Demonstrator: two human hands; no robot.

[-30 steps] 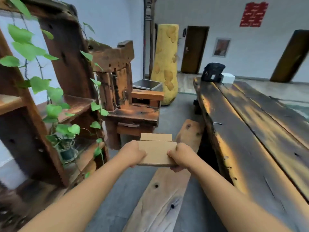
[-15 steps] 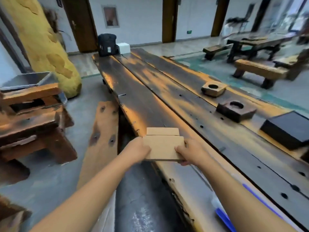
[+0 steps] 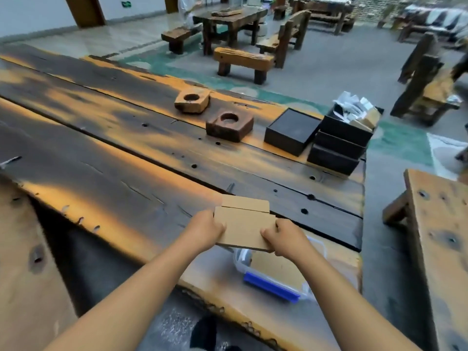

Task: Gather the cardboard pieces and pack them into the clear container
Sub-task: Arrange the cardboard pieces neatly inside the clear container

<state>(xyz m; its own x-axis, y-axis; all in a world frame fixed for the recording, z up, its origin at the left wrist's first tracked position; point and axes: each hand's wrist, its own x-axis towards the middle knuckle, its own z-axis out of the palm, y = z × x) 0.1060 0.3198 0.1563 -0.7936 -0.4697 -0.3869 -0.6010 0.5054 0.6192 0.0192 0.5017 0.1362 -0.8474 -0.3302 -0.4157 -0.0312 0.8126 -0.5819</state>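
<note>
Spanning the view, a dark plank surface point(image 3: 126, 153) is shown. Near its right end, a clear container point(image 3: 276, 272) with a blue clasp point(image 3: 271, 287) is seen, cardboard inside. Just above it, a cardboard stack point(image 3: 244, 226) is held level, the left hand point(image 3: 205, 230) and right hand point(image 3: 287, 239) each clamped on one side edge.

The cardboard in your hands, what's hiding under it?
Below the cardboard pieces sits the clear container with a blue clip, on the table. Its far end is covered.
</note>
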